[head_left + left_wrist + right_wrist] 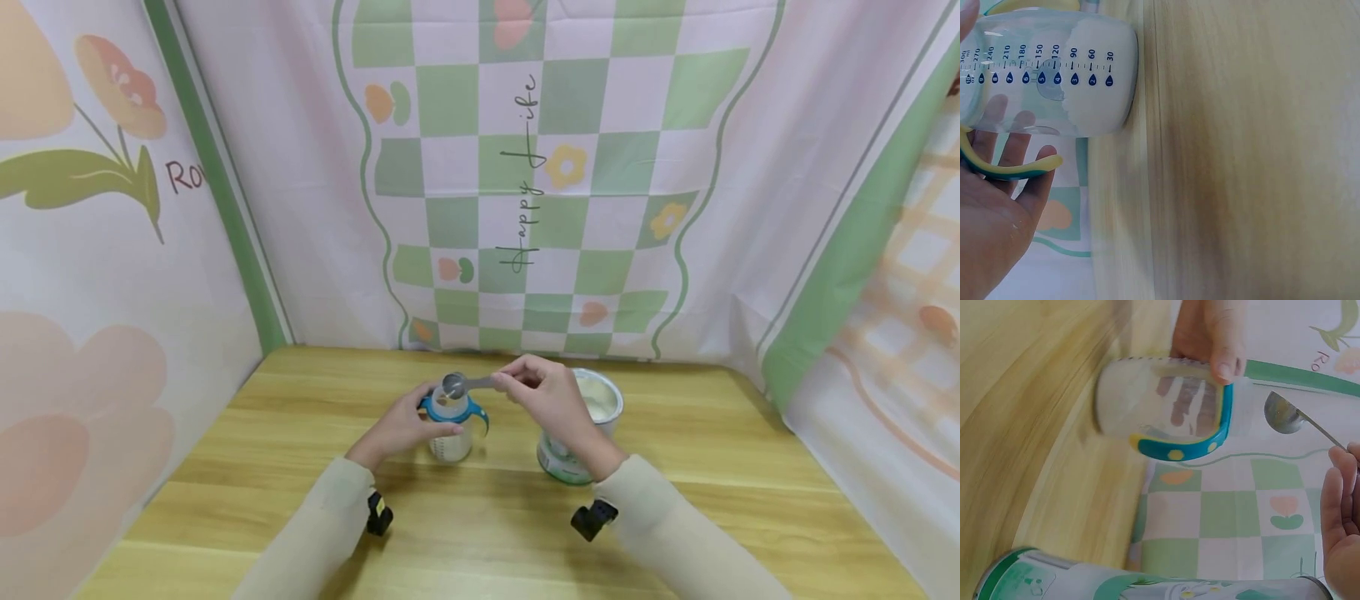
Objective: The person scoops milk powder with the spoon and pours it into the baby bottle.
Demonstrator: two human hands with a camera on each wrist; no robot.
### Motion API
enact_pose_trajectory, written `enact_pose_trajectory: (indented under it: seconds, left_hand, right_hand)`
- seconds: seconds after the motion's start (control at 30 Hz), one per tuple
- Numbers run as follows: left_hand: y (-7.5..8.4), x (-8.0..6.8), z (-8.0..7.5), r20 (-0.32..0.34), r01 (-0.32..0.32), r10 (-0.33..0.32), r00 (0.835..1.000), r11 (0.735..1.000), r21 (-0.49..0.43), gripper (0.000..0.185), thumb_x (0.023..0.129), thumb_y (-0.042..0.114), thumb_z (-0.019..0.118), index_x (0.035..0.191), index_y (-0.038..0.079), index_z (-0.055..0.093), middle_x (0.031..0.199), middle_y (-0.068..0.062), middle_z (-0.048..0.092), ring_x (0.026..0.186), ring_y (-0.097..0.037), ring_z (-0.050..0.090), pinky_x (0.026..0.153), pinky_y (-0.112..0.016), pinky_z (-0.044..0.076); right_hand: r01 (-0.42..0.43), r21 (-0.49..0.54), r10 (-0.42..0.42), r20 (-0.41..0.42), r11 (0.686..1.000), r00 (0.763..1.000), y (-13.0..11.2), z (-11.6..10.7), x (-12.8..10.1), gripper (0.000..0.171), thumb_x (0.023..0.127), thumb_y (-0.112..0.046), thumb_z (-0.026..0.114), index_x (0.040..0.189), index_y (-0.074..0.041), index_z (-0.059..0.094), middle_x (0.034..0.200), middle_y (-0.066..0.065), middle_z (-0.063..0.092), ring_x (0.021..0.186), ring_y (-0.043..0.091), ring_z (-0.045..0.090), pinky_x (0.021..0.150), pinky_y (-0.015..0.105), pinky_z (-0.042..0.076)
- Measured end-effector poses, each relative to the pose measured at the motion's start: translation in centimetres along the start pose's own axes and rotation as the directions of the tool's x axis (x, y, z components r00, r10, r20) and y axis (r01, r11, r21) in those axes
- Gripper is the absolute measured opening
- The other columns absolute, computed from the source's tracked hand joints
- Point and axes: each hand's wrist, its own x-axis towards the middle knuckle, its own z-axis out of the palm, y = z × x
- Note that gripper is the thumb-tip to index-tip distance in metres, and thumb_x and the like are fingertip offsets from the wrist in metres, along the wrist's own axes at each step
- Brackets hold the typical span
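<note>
A clear baby bottle with a blue handled collar stands on the wooden table. My left hand grips it round the collar, thumb at the front and fingers behind. White contents fill its lower part, to around the 90 mark in the left wrist view. Between thumb and fingers my right hand pinches the handle of a metal measuring spoon. The spoon's bowl is tilted just over the bottle's open mouth. Beneath the right wrist is an open can, partly hidden by it, with pale powder inside.
The wooden table ends at a hanging cloth with green checks behind it. More patterned cloth hangs at the left and right sides. Black wrist cameras are strapped at both sleeves.
</note>
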Motion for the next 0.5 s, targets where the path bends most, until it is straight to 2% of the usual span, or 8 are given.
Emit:
enact_pose_trajectory:
  seconds: [0.13,0.5]
  left_hand:
    - [0.1,-0.03,0.02,0.0,-0.011,0.011,1.0,1.0,-0.017,0.081,0.081,0.036,0.086,0.15,0.023,0.045,0.134,-0.005,0.059,0.124,-0.029,0.054,0.102,-0.058,0.041]
    - [0.58,0.14,-0.21,0.027,-0.059,0.058,0.998,0.998,0.031,0.078,0.08,0.034,0.087,0.146,0.021,0.047,0.131,-0.004,0.059,0.12,-0.024,0.055,0.101,-0.052,0.043]
  right_hand:
    - [-0.069,0.059,0.068,0.009,0.996,0.998,-0.37,-0.28,0.07,0.019,0.096,-0.029,0.071,0.097,-0.01,0.075,0.083,0.004,0.073,0.071,0.02,0.066,0.059,0.03,0.052]
    - [-0.121,0.12,0.122,0.002,0.985,0.993,-0.51,-0.8,0.13,0.023,0.096,-0.027,0.071,0.099,-0.005,0.075,0.088,0.01,0.074,0.074,0.02,0.067,0.066,0.029,0.054]
